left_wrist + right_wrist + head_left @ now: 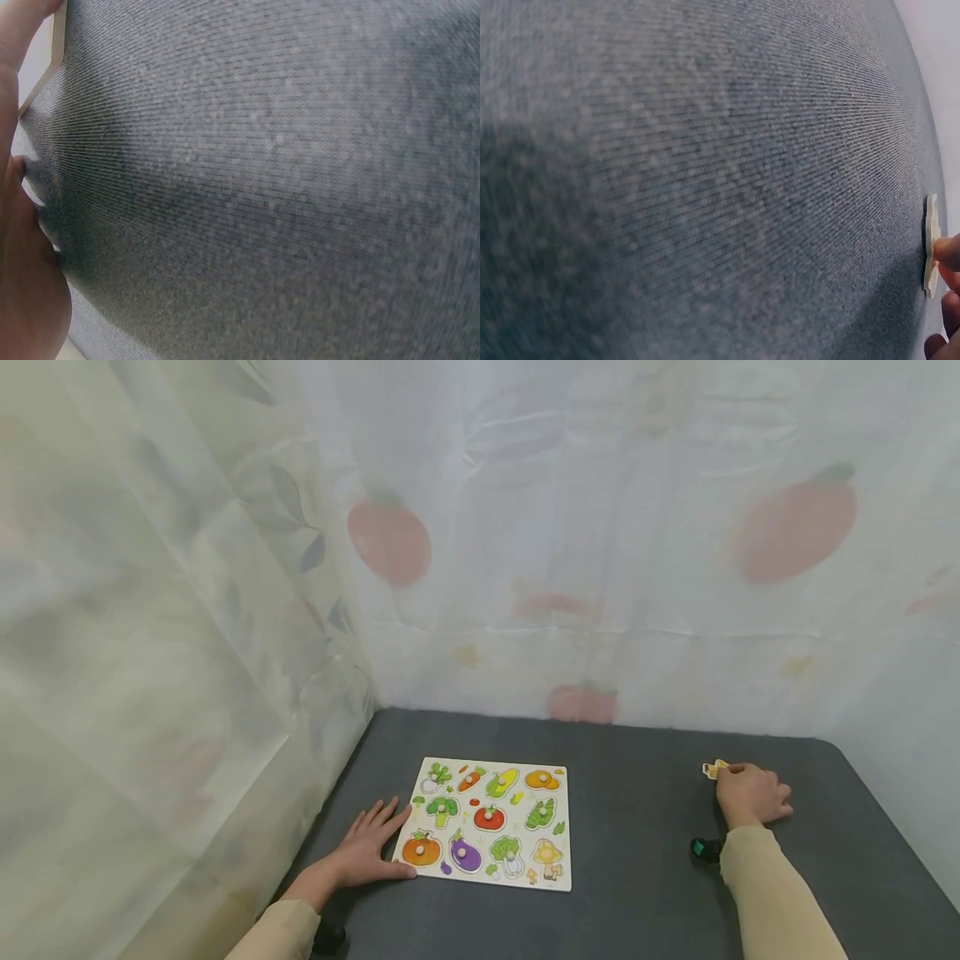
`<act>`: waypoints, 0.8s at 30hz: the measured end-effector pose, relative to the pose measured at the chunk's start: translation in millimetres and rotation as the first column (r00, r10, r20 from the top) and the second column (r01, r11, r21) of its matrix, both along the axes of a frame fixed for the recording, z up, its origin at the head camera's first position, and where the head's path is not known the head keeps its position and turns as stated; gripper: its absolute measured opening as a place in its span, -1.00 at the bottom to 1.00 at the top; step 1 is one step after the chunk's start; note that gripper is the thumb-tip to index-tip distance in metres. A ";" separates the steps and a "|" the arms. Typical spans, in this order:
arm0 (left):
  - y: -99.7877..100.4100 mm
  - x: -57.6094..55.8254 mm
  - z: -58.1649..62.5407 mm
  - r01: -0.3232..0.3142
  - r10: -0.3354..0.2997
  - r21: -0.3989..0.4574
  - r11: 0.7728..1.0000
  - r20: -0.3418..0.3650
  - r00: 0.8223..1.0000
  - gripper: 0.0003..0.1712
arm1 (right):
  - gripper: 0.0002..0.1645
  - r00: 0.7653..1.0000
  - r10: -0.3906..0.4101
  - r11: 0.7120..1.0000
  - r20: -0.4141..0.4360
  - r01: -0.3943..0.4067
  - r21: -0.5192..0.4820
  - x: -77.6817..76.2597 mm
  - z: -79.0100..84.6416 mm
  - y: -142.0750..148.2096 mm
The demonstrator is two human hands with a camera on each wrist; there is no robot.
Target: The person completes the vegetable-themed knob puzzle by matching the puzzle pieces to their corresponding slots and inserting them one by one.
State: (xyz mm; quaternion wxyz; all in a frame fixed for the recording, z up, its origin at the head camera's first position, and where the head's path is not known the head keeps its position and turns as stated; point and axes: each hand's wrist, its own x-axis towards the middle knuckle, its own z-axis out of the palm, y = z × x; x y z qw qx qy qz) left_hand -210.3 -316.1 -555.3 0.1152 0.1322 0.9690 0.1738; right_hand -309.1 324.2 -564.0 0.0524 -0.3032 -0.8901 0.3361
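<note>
A white wooden vegetable puzzle board [480, 877] lies on the dark table, its pictures including a tomato [489, 817], an eggplant [465, 854] and a mushroom [547, 857]. My left hand [367, 852] rests at the board's left side with fingers spread, the thumb over its lower left corner. Far to the right, my right hand [750, 795] pinches a small yellow-and-white puzzle piece [712, 769] between thumb and finger. In the right wrist view that thin, pale-edged piece [931, 247] stands on edge close to the table, its printed face hidden.
The dark grey table [630, 827] is bordered at the back by a white curtain [600, 527] with fruit prints and on the left by a leaf-patterned curtain [187, 652]. Dark table surface lies between the board and the right hand.
</note>
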 end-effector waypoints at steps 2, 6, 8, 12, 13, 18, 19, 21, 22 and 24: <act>0.5 0.6 0.4 0.000 0.000 0.003 1.000 0.003 1.000 0.31 | -0.41 1.000 0.002 1.000 -0.008 -0.002 0.006 0.5 0.5 0.1; -0.2 0.7 -0.4 -0.001 0.001 0.004 1.000 0.005 1.000 0.30 | -0.43 0.998 0.029 0.999 -0.050 -0.027 0.032 1.3 1.4 -1.4; -0.9 0.3 -1.0 0.003 -0.003 0.006 1.000 0.005 1.000 0.31 | -0.46 0.995 0.061 0.997 -0.084 -0.056 0.053 1.2 1.6 -3.4; -1.1 -0.3 -0.9 0.009 -0.009 0.015 1.000 -0.003 1.000 0.30 | -0.48 0.975 0.154 0.985 -0.158 -0.138 0.107 -0.6 0.8 -9.7; -1.2 -0.3 -1.1 0.010 -0.010 0.023 1.000 -0.005 1.000 0.30 | -0.49 0.968 0.181 0.979 -0.171 -0.161 0.125 -1.3 0.4 -11.5; -2.5 -0.1 -4.1 0.011 -0.010 0.055 0.998 -0.021 1.000 0.29 | -0.50 0.917 0.321 0.939 -0.237 -0.274 0.210 -3.6 -0.3 -20.4; -2.8 0.4 -4.2 0.015 -0.014 0.054 0.998 -0.020 1.000 0.29 | -0.51 0.904 0.347 0.929 -0.248 -0.295 0.226 -3.5 -0.7 -22.1; -2.7 0.5 -3.7 0.012 -0.011 0.046 0.999 -0.018 1.000 0.29 | -0.54 0.878 0.395 0.909 -0.270 -0.331 0.253 -3.0 -1.5 -25.9; -2.7 0.5 -3.2 0.010 -0.009 0.047 0.999 -0.018 1.000 0.30 | -0.55 0.865 0.417 0.899 -0.281 -0.346 0.269 -2.6 -2.2 -28.3; -2.5 -0.1 -2.2 0.011 -0.010 0.033 0.999 -0.005 1.000 0.30 | -0.59 0.838 0.458 0.879 -0.298 -0.374 0.297 -2.2 -4.4 -33.2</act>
